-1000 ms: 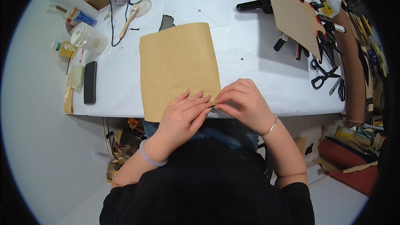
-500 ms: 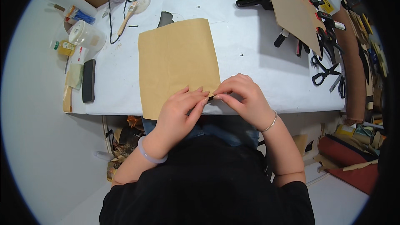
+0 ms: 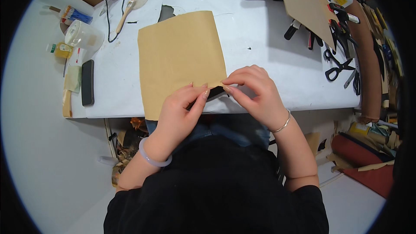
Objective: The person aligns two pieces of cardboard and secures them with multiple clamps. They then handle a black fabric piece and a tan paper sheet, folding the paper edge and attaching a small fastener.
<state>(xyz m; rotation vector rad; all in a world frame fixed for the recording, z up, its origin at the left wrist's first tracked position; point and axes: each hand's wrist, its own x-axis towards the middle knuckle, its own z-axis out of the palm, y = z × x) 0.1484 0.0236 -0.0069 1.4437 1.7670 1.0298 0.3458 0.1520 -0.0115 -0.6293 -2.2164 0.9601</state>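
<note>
A large tan sheet (image 3: pixel 180 52) lies on the white-covered table, its near left corner hanging over the front edge. Along its near right edge the sheet is lifted, and a black underside or layer (image 3: pixel 214 92) shows between my hands. My left hand (image 3: pixel 184 106) pinches this edge, fingers on top and thumb on the near side. At the near right corner, my right hand (image 3: pixel 253 89) grips the sheet between thumb and fingertips. Whether the black layer is joined to the tan one, I cannot tell.
To the left are a black phone (image 3: pixel 88 82), a clear plastic tub (image 3: pixel 84 35) and a wooden-handled brush (image 3: pixel 125 15). At the right, black clamps (image 3: pixel 291 30) hold a grey-brown board (image 3: pixel 307 11). Black scissors (image 3: pixel 338 66) lie near a brown roll (image 3: pixel 368 69).
Both hands have raised the sheet's near right edge and moved slightly away from me, so more black shows. The view has shifted a little.
</note>
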